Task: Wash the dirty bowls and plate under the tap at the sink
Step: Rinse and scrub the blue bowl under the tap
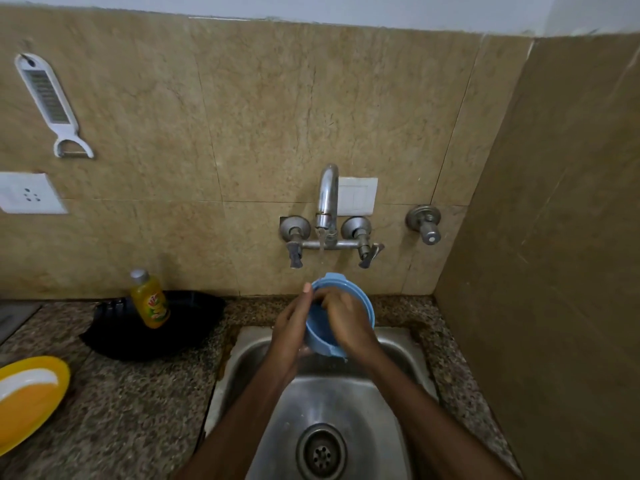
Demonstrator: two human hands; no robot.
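1. On my feed the blue bowl (pixel 317 327) is held up over the sink (pixel 346 403), tilted so its opening faces left and a little toward the camera, just below the tap (pixel 327 195).
2. The left hand (pixel 294 323) grips the bowl from the left side. Its thumb lies straight up against the rim, and its fingers wrap underneath where I cannot see them.
3. The right hand (pixel 346 320) is draped over the bowl's right wall, with bent fingers tucked inside against the inner surface.
4. A thin stream of water (pixel 321 247) falls from the spout toward the bowl's upper rim.
5. Both forearms reach in over the basin, with the drain (pixel 321 452) between them.
6. A yellow plate (pixel 29 400) lies on the speckled counter (pixel 121 410) at the far left, well apart from the sink and cut off by the frame edge.
7. A bottle of yellow dish liquid (pixel 149 299) stands on a black tray (pixel 156 341) between the plate and the sink, against the wall.
8. On the tiled wall I see a white grater (pixel 48 102) hanging above a socket (pixel 29 194), and a separate valve (pixel 424 223) to the right of the tap.
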